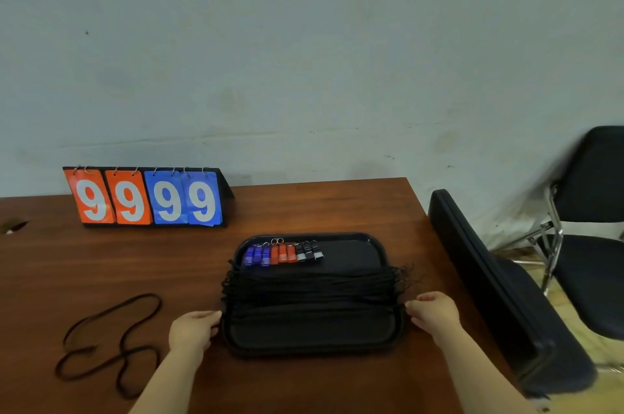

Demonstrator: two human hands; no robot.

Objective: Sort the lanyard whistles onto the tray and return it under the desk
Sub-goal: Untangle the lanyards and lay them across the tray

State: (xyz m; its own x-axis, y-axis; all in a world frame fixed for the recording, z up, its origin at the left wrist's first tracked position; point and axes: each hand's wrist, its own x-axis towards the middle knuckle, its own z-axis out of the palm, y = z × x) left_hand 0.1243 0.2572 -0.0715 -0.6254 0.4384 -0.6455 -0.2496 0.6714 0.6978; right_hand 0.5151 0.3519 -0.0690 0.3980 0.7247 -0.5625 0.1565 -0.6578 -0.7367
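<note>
A black tray [354, 251] lies on the brown desk [304, 207] in front of me. Along its far left side stands a row of whistles [283, 254]: blue ones, then orange, then black. Their black lanyards [314, 288] lie bundled across the tray's middle, and the ends spill over both sides. My left hand [192, 329] grips the tray's left edge, fingers curled at the rim. My right hand [435, 312] grips the right edge by the lanyard ends.
A flip scoreboard [145, 199] reading 9999 stands at the back left. A loose black cord [111, 342] lies on the desk to my left. A dark padded chair [499, 292] sits against the desk's right edge, with a folding chair [591, 211] beyond it.
</note>
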